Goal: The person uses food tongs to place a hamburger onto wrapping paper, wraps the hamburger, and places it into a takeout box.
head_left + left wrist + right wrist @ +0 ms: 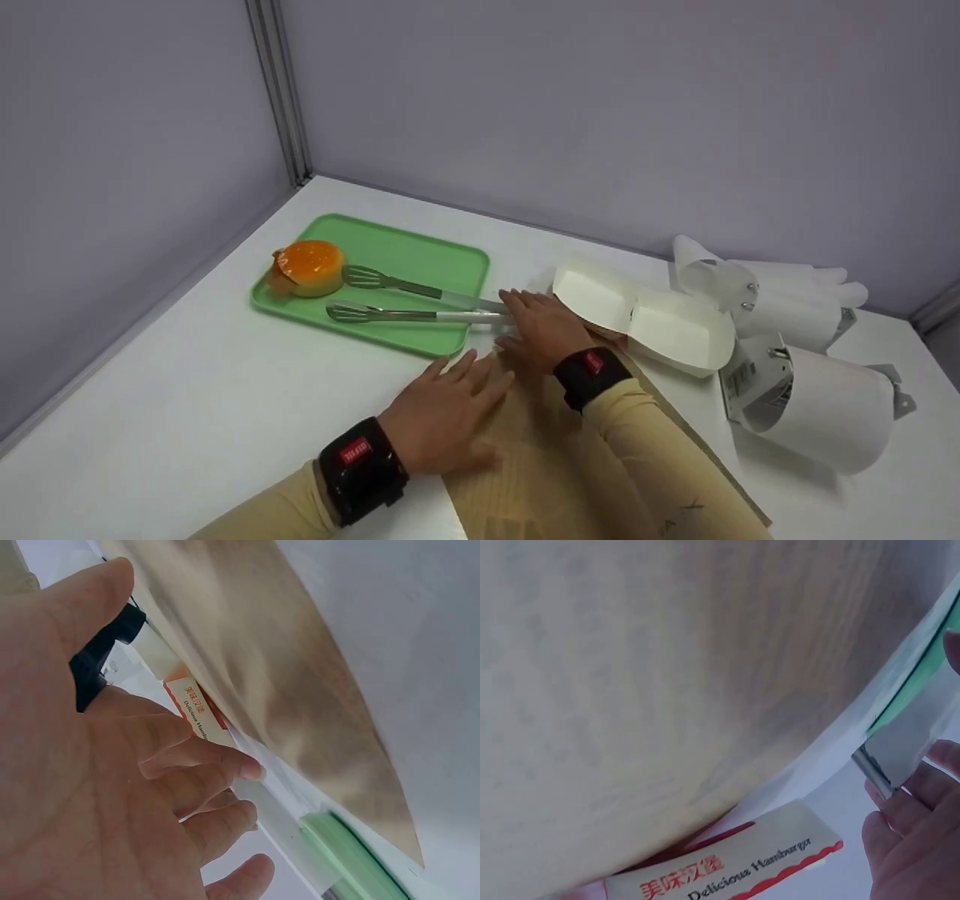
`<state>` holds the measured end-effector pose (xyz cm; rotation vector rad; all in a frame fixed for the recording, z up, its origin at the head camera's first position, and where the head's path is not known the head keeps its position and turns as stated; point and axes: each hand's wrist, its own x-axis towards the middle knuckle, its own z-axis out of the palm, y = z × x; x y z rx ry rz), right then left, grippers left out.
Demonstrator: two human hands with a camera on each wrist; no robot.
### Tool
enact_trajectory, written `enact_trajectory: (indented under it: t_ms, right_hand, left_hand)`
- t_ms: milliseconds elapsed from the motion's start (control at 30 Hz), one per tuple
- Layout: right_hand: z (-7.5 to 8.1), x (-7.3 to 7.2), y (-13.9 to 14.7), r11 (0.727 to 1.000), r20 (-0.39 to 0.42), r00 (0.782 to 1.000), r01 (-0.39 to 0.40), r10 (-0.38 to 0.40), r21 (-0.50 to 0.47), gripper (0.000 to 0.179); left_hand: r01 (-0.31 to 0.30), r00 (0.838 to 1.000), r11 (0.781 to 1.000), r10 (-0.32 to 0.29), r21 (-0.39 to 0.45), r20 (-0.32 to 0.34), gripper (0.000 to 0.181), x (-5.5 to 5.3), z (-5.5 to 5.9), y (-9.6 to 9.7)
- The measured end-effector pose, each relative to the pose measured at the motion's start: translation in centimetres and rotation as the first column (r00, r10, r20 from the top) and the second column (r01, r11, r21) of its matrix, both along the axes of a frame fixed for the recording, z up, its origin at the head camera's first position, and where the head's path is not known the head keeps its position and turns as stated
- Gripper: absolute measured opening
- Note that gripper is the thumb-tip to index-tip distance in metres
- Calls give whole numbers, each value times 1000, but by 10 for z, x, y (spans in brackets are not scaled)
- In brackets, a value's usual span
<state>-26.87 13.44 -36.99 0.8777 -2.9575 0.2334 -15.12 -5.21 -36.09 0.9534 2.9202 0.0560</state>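
My left hand [442,412] is spread low over a brown sheet of paper [517,480], its fingers apart and holding nothing; the left wrist view shows the bare palm [67,787]. Farther forward, my right hand [544,326] reaches over the joined end of the metal tongs [472,317]. In the right wrist view its loosely bent fingers [911,821] touch that end, with the thumb apart from it. Both whisk-shaped tong heads lie spread on a green tray [420,251]. A glossy orange-topped bun [311,262] sits at the tray's left end.
An unfolded white hamburger box [679,330], its side printed "Delicious Hamburger", stands right of my right hand. Farther right lie white cylindrical devices [832,405] with metal brackets. Grey walls meet at a metal post [281,90] behind the white table [202,375].
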Motion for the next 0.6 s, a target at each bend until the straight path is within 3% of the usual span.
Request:
enact_trajectory:
  t_ms: [133,333,467,600]
  right_hand:
    - [-5,-3,-7,1000,-31,999,-12,12,-14,62]
    - [-12,-8,-15,999,-62,998,33,-33,-9,54]
    - [-17,-10,-16,1000,-123,992,8,-10,-16,48]
    - [-18,-10,-16,1000,-115,993,-4,2,-18,47]
  left_hand:
    - [2,1000,1000,-2,0,19,88,0,1,0]
    - [-6,999,1000,5,17,48,86,0,1,0]
    - [-17,999,1000,16,22,51,86,0,1,0]
    - [-24,999,1000,24,14,45,86,-1,1,0]
